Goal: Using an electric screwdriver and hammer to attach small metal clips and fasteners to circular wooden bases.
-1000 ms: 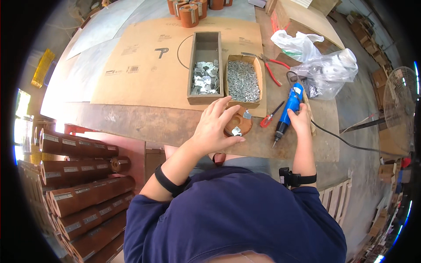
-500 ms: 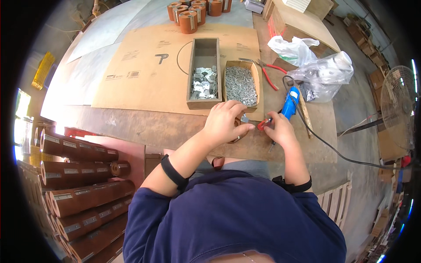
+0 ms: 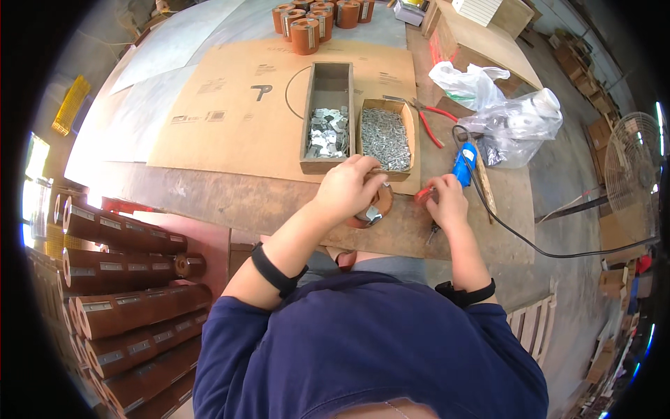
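Note:
My left hand (image 3: 347, 186) is closed around the upper left of a short brown cylinder (image 3: 381, 207) at the bench's near edge. A shiny metal plate (image 3: 373, 213) shows on the cylinder's side. My right hand (image 3: 449, 200) pinches a small red object (image 3: 423, 195), whose kind I cannot make out, a little right of the cylinder. Just beyond that hand lies a blue electric screwdriver (image 3: 463, 165); a thin metal bit (image 3: 433, 233) sticks out below my fingers. Part of the cylinder is hidden by my left hand.
A long grey box (image 3: 306, 133) of metal plates and a carton (image 3: 413, 140) of screws stand ahead. Red-handled pliers (image 3: 434, 126), plastic bags (image 3: 520, 126) and a black cord (image 3: 513, 222) are right. More brown cylinders (image 3: 305, 36) stand far back; long ones (image 3: 139, 307) are stacked left.
My left hand has turned the brown cylinder, so more of its side shows. My right hand has shifted slightly right and up with the red object, widening the gap between the hands.

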`<action>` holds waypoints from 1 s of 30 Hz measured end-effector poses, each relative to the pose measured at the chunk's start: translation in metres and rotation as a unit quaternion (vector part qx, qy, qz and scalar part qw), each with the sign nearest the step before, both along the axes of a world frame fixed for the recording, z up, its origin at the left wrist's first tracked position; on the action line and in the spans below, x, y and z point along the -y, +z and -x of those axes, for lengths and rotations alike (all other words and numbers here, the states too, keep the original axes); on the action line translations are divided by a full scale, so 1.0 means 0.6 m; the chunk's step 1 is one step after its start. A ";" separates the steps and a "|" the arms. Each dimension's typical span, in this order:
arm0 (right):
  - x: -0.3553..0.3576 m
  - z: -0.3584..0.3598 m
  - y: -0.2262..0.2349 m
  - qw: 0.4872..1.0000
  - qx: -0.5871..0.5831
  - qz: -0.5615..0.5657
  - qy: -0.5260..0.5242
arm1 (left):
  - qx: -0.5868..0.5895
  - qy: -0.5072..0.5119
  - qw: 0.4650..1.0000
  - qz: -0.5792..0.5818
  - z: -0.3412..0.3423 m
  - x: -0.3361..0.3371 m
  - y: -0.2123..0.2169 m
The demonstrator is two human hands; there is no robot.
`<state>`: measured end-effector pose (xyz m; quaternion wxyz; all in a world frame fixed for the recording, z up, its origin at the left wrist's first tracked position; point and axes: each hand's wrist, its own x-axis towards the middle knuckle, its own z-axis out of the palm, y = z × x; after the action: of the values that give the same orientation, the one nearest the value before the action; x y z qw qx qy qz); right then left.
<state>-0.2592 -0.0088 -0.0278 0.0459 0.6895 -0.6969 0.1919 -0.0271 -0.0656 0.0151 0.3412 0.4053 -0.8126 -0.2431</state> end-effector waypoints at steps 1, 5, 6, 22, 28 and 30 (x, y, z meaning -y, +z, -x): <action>0.001 0.003 -0.002 0.997 0.035 0.070 0.003 | -0.033 -0.017 0.999 -0.022 -0.011 0.002 0.005; 0.015 0.028 0.012 0.898 0.434 0.063 -0.032 | -0.021 -0.099 0.995 -0.019 -0.069 0.005 0.027; 0.016 0.032 0.027 0.880 0.467 0.089 -0.005 | -0.002 -0.122 0.992 -0.005 -0.080 0.005 0.028; -0.008 -0.040 0.197 0.564 0.797 0.085 0.199 | 0.113 -0.135 0.975 0.137 -0.041 -0.036 0.005; -0.005 -0.088 0.192 0.540 0.798 0.039 0.263 | 0.009 0.023 0.995 0.096 0.003 -0.107 -0.028; -0.009 -0.107 0.187 0.478 0.834 -0.023 0.274 | -0.028 0.033 0.999 0.006 0.003 -0.116 -0.017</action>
<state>-0.1953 -0.0034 0.0844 -0.6278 0.3617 -0.1865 0.6635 -0.0287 0.0037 0.0047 0.3741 0.4229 -0.7904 -0.2379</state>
